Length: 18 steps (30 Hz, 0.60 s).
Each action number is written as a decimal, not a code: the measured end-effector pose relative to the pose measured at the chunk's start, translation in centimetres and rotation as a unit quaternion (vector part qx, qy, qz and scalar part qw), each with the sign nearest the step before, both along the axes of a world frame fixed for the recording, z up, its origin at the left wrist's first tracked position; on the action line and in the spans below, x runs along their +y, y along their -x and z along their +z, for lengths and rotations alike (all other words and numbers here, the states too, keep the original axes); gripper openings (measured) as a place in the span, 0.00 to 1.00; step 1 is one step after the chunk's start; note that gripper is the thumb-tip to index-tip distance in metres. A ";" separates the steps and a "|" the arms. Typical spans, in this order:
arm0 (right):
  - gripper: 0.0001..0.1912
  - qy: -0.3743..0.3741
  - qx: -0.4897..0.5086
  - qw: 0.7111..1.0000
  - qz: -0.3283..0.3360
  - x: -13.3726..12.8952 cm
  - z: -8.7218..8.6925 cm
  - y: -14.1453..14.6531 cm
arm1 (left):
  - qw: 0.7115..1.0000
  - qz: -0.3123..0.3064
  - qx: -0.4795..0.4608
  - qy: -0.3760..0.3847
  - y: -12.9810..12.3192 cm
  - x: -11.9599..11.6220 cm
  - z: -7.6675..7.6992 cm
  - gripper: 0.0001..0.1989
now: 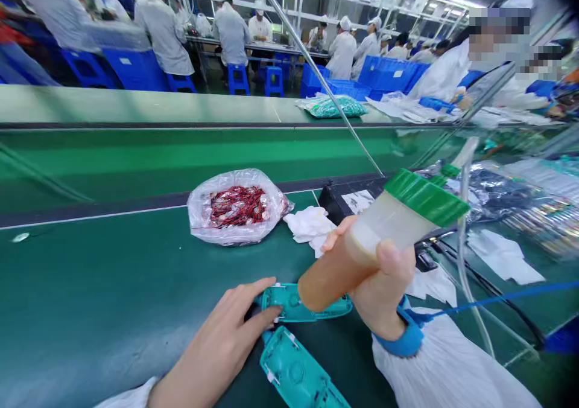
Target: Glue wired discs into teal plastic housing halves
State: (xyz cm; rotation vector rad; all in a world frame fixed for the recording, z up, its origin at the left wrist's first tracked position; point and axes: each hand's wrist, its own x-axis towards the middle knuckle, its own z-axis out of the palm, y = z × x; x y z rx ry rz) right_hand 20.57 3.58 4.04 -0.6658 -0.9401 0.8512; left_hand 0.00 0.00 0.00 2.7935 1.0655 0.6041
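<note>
Nearest to me there's an open teal half (298, 369) lying at an angle just below my left hand (226, 329), inner side up. That hand has thumb and fingers on the left end of the second teal shell (284, 296), a light grip from either side. It looks like thin, stiff plastic, so I'd hold the outer rims and keep off the small inner bits.

Right hand (384, 287) is wrapped around the bottle (344, 269), which leans with its green cap (427, 197) up and right and its brown end low over the shell. Can't tell if they touch. I'm guessing moderate weight, smooth and a bit slippery; mid-body grip seems right.

Room-wise, the worktop (90, 287) runs wide off to the left of the left hand. Right side's fussier: blue strap (407, 332) on the wrist, blue cord (506, 293) off it, and a pale hose (462, 245) just past it that could snag.

Beyond the left hand, a soft plastic bag (203, 209) of red wires (237, 206), crumpled wipes (310, 224) beside it, then a black box (332, 206) behind the bottle. Further out, the raised ledge (136, 106), then co-workers in white.
</note>
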 end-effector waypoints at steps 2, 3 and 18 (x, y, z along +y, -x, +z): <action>0.10 -0.002 0.003 1.000 -0.010 0.1 0.1 0.1 | 1.000 -0.001 0.000 0.005 0.1 -0.1 -0.2 0.16; 0.09 -0.001 0.004 1.000 -0.014 0.1 0.1 0.1 | 1.000 0.000 0.000 0.007 0.2 -0.1 -0.3 0.16; 0.13 0.055 0.001 0.998 -0.027 0.2 0.1 0.3 | 1.000 0.005 -0.012 0.013 0.1 0.2 0.1 0.15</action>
